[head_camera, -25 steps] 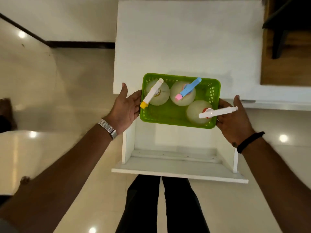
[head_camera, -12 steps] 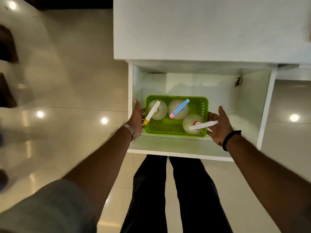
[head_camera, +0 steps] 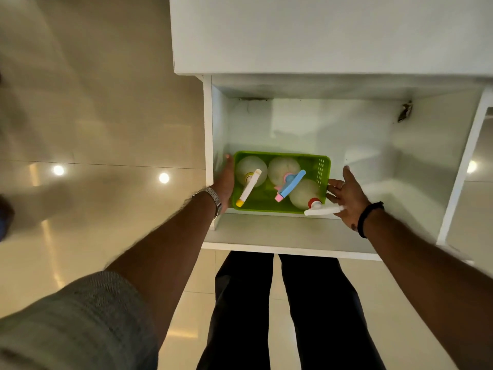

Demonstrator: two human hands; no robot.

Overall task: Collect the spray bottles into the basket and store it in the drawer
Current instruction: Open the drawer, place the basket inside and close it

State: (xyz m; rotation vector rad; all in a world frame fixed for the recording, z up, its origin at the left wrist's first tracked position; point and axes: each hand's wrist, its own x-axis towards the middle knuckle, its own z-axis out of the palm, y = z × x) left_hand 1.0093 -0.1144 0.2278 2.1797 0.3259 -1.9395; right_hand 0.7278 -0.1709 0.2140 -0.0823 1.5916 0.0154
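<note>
A green plastic basket [head_camera: 280, 154] rests on the floor of the open white drawer [head_camera: 290, 232], near its left front corner. Three round pale spray bottles stand in it: one with a white, yellow-tipped nozzle [head_camera: 250, 169], one with a blue nozzle [head_camera: 282, 168], one with a red collar and white nozzle [head_camera: 304, 194] that pokes over the basket's front right corner. My left hand [head_camera: 225, 182] lies flat along the basket's left wall, squeezed against the drawer's side. My right hand [head_camera: 349, 196] is at the basket's right wall, fingers spread, fingertips just touching it.
The white cabinet top [head_camera: 320, 36] overhangs the back of the drawer. A small dark fitting [head_camera: 405, 110] sits at the drawer's back right corner. Bare drawer floor lies right of the basket. My dark-trousered legs [head_camera: 293, 303] stand against the drawer front on glossy beige tiles [head_camera: 93, 129].
The basket went down from above the cabinet top into the drawer and now rests on its floor. My right hand's fingers have spread off the basket's wall.
</note>
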